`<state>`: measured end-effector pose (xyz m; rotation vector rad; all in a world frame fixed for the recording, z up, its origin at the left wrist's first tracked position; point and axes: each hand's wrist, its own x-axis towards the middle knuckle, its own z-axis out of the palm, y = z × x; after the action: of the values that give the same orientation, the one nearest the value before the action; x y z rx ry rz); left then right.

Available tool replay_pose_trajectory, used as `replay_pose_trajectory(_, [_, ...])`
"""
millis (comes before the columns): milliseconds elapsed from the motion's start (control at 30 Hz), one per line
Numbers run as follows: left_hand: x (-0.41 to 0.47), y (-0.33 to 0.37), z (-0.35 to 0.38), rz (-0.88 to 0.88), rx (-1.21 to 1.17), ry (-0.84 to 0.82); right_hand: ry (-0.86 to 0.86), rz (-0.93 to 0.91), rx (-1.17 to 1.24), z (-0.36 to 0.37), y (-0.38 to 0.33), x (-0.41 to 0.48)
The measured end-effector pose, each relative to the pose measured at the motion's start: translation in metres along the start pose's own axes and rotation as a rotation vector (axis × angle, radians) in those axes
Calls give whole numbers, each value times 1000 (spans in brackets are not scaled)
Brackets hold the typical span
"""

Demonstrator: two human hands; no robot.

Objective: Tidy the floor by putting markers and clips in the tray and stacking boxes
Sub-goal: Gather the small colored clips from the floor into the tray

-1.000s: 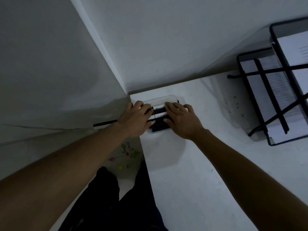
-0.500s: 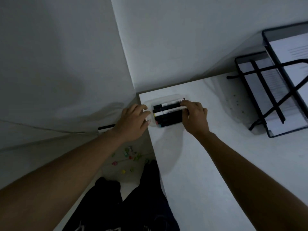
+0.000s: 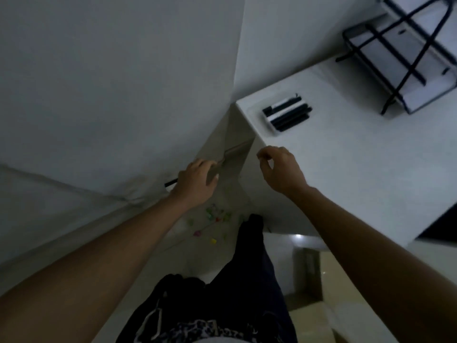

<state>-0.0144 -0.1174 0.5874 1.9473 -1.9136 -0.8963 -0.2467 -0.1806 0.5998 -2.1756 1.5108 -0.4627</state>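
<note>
White desk [image 3: 358, 169] corner holds tray [image 3: 268, 125]; both hands empty, clear.

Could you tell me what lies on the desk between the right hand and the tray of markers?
Nothing: in the head view, only bare white desk top separates the right hand from the clear tray holding the markers.

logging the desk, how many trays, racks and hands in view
tray: 1
rack: 1
left hand: 1
right hand: 1
total: 4
</note>
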Motion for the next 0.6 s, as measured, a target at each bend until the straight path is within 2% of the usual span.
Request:
replay_pose_trajectory(133, [-53, -51, 1, 23, -34, -82, -20, 130, 77, 44, -42, -48])
replay_pose_trajectory(333, [-120, -100, 12, -87, -43, -177, -115, 241, 91, 95, -84, -111])
replay_pose_trajectory(600, [-137, -152, 86, -207, -126, -151, -227, 309, 123, 174, -50, -149])
